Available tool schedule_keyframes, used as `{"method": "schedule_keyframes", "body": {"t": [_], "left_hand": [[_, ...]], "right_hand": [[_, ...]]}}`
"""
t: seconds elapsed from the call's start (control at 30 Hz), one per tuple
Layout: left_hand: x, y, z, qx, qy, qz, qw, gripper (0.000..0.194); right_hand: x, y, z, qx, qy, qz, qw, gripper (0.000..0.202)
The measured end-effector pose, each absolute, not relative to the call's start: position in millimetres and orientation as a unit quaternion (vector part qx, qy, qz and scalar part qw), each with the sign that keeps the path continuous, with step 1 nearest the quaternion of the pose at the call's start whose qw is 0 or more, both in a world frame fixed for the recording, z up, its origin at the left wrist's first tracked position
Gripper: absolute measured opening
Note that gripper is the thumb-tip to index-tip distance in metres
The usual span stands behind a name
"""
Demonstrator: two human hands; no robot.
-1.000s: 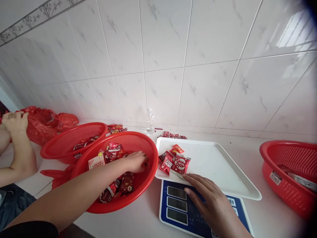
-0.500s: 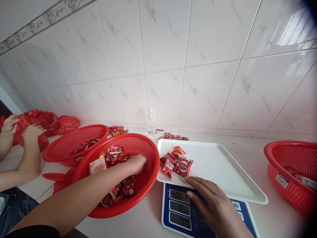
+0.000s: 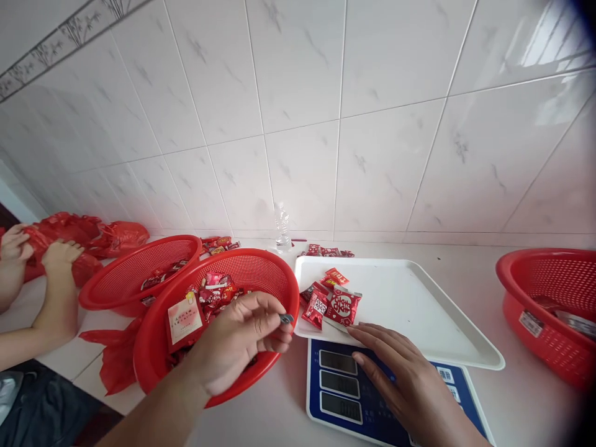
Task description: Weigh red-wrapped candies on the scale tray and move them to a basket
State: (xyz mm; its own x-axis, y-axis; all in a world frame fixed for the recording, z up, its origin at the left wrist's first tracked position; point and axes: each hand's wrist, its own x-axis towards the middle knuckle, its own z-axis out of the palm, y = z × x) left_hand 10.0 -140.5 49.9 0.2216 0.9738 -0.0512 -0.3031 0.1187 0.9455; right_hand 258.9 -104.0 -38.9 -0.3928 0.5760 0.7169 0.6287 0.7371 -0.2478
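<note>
Pinching a small dark grey piece (image 3: 286, 318) between thumb and fingertips, the left hand (image 3: 246, 332) is hanging over the three-to-four o'clock rim of a round, perforated red plastic basket (image 3: 265, 267). The right hand (image 3: 403, 366) is spreading its fingers loosely, its grip gathering nothing, and its fingertips are resting at the near edge of a shallow white rectangular tray (image 3: 395, 298) above a blue electronic scale (image 3: 377, 413) with three displays. As far as is showing, a few shiny red printed packets (image 3: 343, 305) are lying at the tray's nine-to-ten o'clock side, while many more are filling the basket beside a pale pink card (image 3: 185, 316); the work is seeming nearer its start than its end. Counting from the scale, that basket is standing at ten o'clock and another red plastic basket (image 3: 516, 279) at two. The first basket's rim is coming so near the tray that I am not making out whether they are touching. More room is opening across the tray's three o'clock half, its raised lip bounding it, and white worktop (image 3: 460, 279) is showing beyond, towards two o'clock.
</note>
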Motion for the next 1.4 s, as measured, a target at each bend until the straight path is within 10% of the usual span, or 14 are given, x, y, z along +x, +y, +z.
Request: {"method": "schedule_keyframes", "body": {"t": [0.83, 1.4], "left_hand": [[75, -180, 18, 0.702, 0.421, 0.478, 0.318, 0.017], [77, -180, 5, 0.55, 0.434, 0.484, 0.525, 0.012]], "right_hand": [[255, -137, -14, -0.199, -0.833, 0.11, 0.505, 0.02], [251, -140, -19, -0.227, -0.805, 0.247, 0.49, 0.017]]}}
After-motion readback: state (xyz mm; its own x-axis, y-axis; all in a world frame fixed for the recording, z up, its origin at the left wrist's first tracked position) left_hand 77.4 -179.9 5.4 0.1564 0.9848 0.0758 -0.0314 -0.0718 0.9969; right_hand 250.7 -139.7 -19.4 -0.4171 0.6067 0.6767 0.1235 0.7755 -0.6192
